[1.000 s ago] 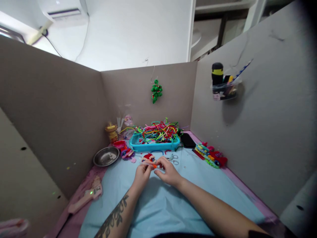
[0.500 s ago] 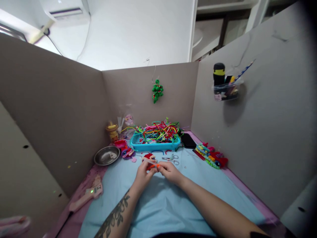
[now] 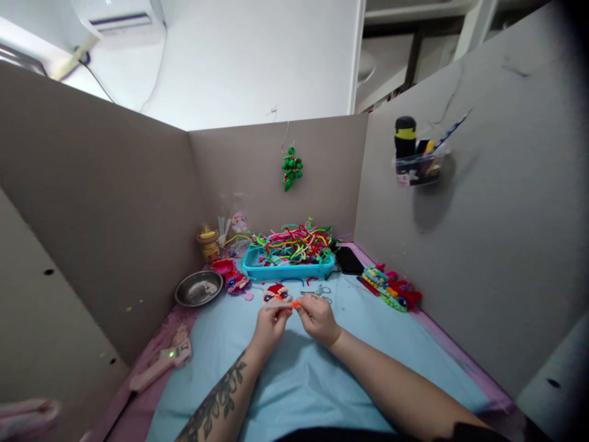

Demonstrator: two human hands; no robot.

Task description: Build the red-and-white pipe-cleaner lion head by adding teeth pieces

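Note:
My left hand [image 3: 270, 323] and my right hand [image 3: 318, 317] meet over the light blue mat [image 3: 294, 380], fingers pinched together on a short orange pipe cleaner [image 3: 295, 304]. Just beyond my fingertips lies a small red and white pipe-cleaner figure [image 3: 277, 293]. Small scissors [image 3: 323, 291] lie on the mat right behind my right hand. A turquoise tray [image 3: 288, 270] heaped with coloured pipe cleaners stands further back.
Grey cardboard walls enclose the desk on three sides. A steel bowl [image 3: 198, 288] and a pink glue gun [image 3: 159, 366] are at the left. Finished colourful pieces [image 3: 391, 288] and a black phone [image 3: 348, 260] lie at the right. A green ornament [image 3: 292, 167] hangs on the back wall.
Both hands have shifted slightly away from me, closer to the red figure, and keep working the orange pipe cleaner between their fingertips.

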